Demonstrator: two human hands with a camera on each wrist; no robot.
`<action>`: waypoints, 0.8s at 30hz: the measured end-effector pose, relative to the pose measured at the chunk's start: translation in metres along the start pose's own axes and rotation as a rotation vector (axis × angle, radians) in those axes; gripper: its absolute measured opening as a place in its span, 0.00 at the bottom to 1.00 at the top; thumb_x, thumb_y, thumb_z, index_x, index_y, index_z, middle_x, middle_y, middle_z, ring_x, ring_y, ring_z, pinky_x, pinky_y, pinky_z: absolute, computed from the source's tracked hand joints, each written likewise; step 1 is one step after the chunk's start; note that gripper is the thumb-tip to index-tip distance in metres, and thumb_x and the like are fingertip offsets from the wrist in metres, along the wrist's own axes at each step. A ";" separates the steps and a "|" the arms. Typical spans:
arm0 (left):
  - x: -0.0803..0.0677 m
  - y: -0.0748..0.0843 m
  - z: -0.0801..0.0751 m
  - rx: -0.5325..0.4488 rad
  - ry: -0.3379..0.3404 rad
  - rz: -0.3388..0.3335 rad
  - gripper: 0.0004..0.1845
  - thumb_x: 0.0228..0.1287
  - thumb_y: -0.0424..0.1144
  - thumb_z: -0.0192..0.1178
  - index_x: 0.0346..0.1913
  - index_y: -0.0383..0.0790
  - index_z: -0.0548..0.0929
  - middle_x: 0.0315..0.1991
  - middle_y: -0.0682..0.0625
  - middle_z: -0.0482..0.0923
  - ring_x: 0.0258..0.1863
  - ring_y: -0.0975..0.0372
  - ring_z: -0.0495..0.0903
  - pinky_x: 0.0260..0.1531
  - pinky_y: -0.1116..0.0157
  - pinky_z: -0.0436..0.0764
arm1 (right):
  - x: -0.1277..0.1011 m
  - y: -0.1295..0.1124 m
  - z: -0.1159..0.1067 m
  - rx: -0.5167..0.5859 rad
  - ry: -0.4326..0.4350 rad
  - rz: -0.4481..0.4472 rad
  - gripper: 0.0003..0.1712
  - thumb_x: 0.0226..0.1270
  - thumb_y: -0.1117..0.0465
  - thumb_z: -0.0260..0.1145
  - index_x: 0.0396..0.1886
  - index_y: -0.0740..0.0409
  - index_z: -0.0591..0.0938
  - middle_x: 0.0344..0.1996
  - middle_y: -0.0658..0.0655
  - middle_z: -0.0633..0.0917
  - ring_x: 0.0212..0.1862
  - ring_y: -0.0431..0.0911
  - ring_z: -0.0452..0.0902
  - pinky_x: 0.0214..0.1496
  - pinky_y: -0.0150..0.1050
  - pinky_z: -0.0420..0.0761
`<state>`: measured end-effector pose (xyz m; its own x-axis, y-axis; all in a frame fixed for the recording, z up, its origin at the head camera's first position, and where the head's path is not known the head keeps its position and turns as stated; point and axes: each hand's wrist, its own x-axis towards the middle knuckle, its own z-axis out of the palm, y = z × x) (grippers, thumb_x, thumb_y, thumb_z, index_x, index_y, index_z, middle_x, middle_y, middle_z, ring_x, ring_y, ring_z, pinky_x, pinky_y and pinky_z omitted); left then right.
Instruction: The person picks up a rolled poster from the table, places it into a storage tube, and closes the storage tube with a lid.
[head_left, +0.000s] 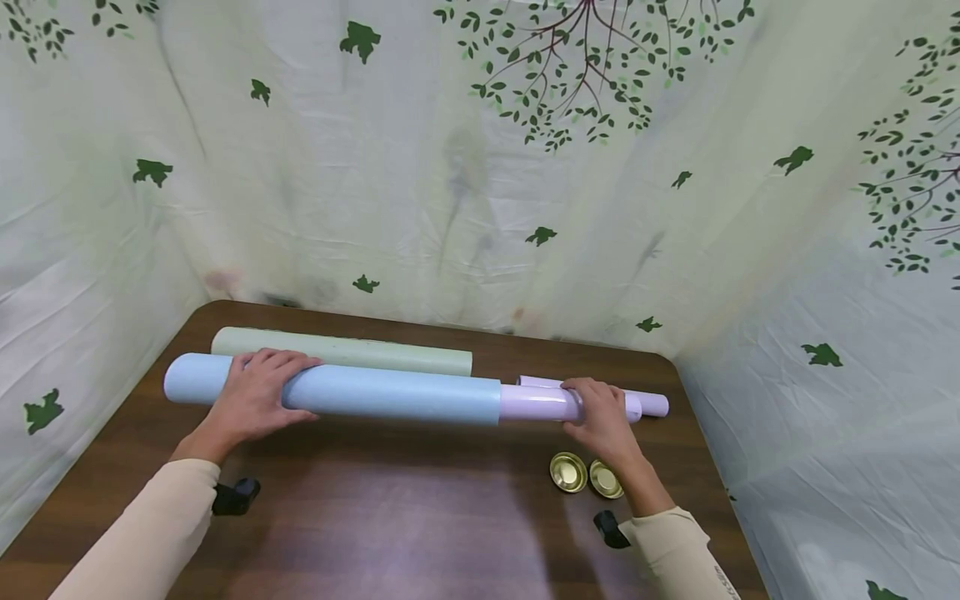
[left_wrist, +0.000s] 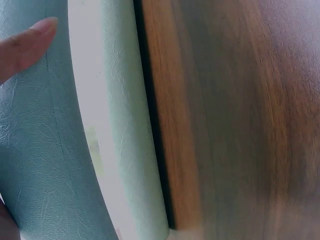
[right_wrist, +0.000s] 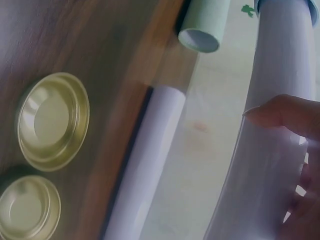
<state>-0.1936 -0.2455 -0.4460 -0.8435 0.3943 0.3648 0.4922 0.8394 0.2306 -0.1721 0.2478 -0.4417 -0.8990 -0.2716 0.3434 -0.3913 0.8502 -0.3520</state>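
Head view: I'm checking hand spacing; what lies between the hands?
Between left hand and right hand, the head view shows the blue tube, then the lilac tube protruding from it.

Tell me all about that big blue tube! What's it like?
The blue tube is long, round and pale blue, with a crinkly surface that looks a bit like leather. It's held nearly level above the table, in front of the green tube. The left hand grips it nearer its left end. Its right end is open, and a pale purple roll sticks out of it. I can't tell whether the left end is closed.
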 end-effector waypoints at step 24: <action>0.002 0.003 0.000 0.002 0.020 0.000 0.41 0.29 0.48 0.82 0.54 0.44 0.79 0.50 0.39 0.79 0.51 0.42 0.71 0.47 0.41 0.60 | 0.007 -0.028 0.022 0.018 0.018 -0.013 0.31 0.38 0.66 0.81 0.47 0.59 0.81 0.45 0.58 0.82 0.50 0.57 0.77 0.58 0.57 0.67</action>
<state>-0.1938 -0.2425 -0.4448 -0.8392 0.3867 0.3823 0.4915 0.8403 0.2288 -0.1719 0.2122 -0.4484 -0.8904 -0.2737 0.3638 -0.4061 0.8388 -0.3628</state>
